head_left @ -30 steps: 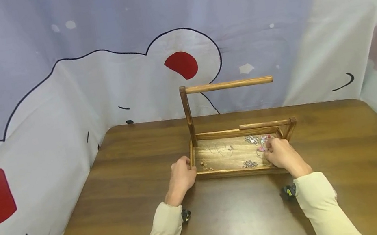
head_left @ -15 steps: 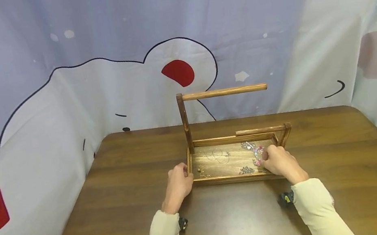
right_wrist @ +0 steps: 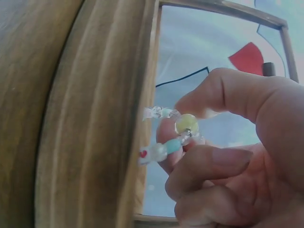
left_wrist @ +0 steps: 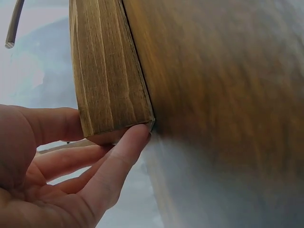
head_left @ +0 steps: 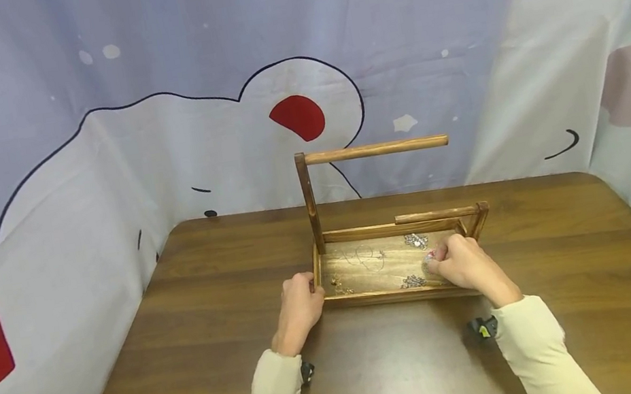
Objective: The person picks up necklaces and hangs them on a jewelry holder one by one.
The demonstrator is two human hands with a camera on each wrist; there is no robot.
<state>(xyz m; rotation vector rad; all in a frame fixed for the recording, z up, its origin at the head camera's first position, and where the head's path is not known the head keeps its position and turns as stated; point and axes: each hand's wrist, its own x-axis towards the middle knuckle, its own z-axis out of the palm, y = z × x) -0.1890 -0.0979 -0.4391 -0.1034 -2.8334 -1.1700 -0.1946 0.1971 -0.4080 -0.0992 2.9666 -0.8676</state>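
The left hand (head_left: pixel 299 311) pinches the near left corner of a wooden tray (head_left: pixel 393 295), which stands on the desk (head_left: pixel 212 289). Inside, from the left, lie gold-coloured jewellery (head_left: pixel 337 283) by that corner, a thin looped chain (head_left: pixel 365 259), then two silver chains, one near the front wall, one near the back. Right of these, the right hand (head_left: pixel 467 264) pinches a beaded bracelet (right_wrist: pixel 186 124) at the tray's right part; whether the beads touch its floor, I cannot tell.
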